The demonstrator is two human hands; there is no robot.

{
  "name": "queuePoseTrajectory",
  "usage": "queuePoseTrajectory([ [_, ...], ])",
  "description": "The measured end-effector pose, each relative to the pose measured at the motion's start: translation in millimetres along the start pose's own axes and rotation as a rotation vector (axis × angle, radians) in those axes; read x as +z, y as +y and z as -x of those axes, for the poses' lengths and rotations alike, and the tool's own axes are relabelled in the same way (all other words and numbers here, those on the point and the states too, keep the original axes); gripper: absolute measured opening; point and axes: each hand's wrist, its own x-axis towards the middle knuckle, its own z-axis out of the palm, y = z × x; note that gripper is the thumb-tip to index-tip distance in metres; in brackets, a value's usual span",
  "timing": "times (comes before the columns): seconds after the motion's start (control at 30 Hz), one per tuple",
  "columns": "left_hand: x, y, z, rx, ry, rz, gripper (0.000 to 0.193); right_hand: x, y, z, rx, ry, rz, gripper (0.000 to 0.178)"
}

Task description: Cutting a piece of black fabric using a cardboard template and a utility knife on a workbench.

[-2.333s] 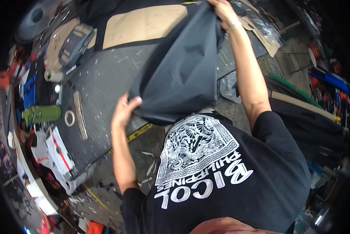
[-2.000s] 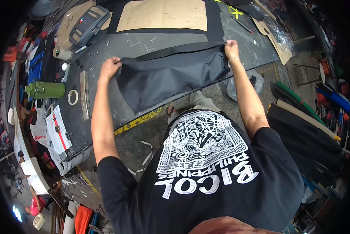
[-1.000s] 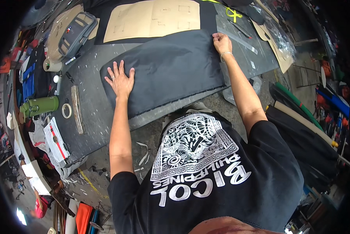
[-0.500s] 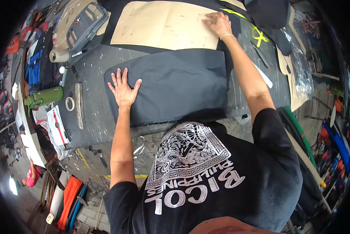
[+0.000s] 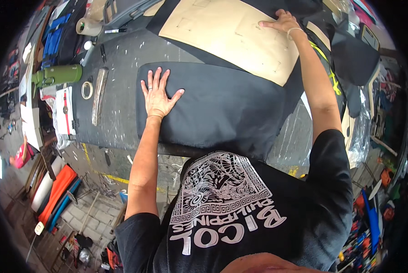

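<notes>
The black fabric sheet [image 5: 217, 109] lies on the tabletop [image 5: 124, 86], just below the brown paper pattern [image 5: 231, 41]. The left hand [image 5: 159, 96] is spread flat near the sheet's upper-left corner; the right hand [image 5: 283, 22] has its fingers loosely spread at the pattern's far edge, pinching nothing. The fabric looks light, limp and smooth, likely to slide or crease, so its corners suit gripping; the paper seems stiffer.

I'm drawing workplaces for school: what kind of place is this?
It looks like a workshop, maybe for cutting material: see the scuffed worktable, the smooth black sheet and the marked tan sheet.
</notes>
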Motion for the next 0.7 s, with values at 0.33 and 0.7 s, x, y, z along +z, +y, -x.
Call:
queuePoseTrajectory([
  [0.33,-0.2,-3.2,3.9,0.003,0.034,0.013,0.088,-4.1,11.8,-19.3,-0.187,-0.141,-0.137,0.096],
  [0.7,10.8,-30.7,26.4,-0.049,0.083,0.028,0.088,-242.5,-207.5,184.8,-1.016,0.41,0.222,0.025],
])
